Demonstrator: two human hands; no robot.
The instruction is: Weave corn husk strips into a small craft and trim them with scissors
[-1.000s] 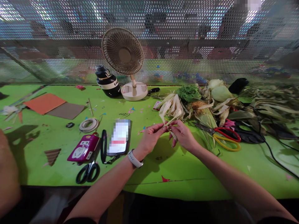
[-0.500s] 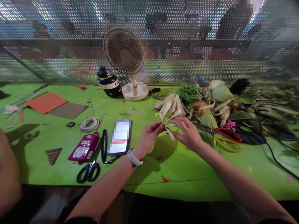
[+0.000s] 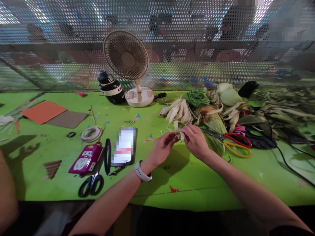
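Pale strips of corn husk (image 3: 182, 136) curl up between my two hands, above the green tabletop. My left hand (image 3: 162, 147), with a white band on its wrist, pinches the strips from the left. From the right, the fingers of my right hand (image 3: 195, 140) are closed on the same strips. The fingers partly hide where the strips meet. Just beyond my hands lies a bundle of dried husks (image 3: 180, 111), beside a coil of green cord (image 3: 197, 97). A whole husk with brown silk (image 3: 213, 123) rests to the right, near scissors with red and yellow handles (image 3: 237, 144).
Left of my hands are a phone (image 3: 125, 144), a purple pack (image 3: 86, 158), black-handled scissors (image 3: 91, 185) and a tape roll (image 3: 91, 134). A fan (image 3: 126, 59) and a black bottle (image 3: 112, 88) stand behind. A cable (image 3: 286, 162) trails at right. Another person's arm (image 3: 7, 193) is at far left.
My hands have come closer together around the husk strips. A long strip that hung down below the fingers now shows as a short curl. The view has shifted slightly.
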